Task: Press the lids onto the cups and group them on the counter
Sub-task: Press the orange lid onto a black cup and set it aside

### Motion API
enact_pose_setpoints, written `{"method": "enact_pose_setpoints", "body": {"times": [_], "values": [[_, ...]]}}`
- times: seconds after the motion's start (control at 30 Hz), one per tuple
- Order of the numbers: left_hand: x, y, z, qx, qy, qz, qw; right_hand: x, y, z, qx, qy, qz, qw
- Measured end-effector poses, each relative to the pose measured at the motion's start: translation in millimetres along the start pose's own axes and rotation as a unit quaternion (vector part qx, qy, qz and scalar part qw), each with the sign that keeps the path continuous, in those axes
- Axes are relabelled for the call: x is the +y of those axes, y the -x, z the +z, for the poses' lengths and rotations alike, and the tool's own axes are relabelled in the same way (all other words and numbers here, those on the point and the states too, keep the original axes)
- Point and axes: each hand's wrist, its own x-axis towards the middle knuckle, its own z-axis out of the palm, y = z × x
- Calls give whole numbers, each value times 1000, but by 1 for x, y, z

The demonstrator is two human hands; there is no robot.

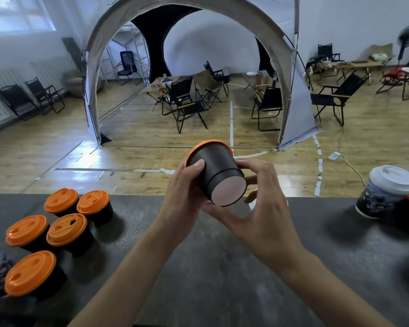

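Head view: capping.
The left hand (183, 187) and right hand (267, 213) clasp a tipped black cup (219, 167), probably seating its orange lid (200, 147).

Bright window (17, 13) daylight, soft shadows, fisheye-bent edges, blurred corners

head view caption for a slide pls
Left hand and right hand hold a tilted black cup, orange lid on, above the counter; five lidded cups grouped left.
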Motion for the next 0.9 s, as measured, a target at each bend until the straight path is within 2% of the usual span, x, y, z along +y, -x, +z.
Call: {"method": "enact_pose_setpoints", "body": {"times": [0.1,0.27,0.47,0.6,0.77,0.9], "values": [[-4,2,-4,-3,7,2,1000,2,2,4,10,11,-12,1000],[-4,4,-4,55,-17,-2,998,5,7,9,6,30,-31,999],[-18,13,-2,35,-27,-27,999,15,10,9,-6,39,-33,999],[-31,23,-8,44,-40,-56,997,26,26,4,-39,48,-77,995],[-68,45,-16,89,-43,-76,992,38,56,5,-63,16,-49,997],[-84,59,-22,82,-25,-110,990,48,75,8,-76,7,-33,996]]}}
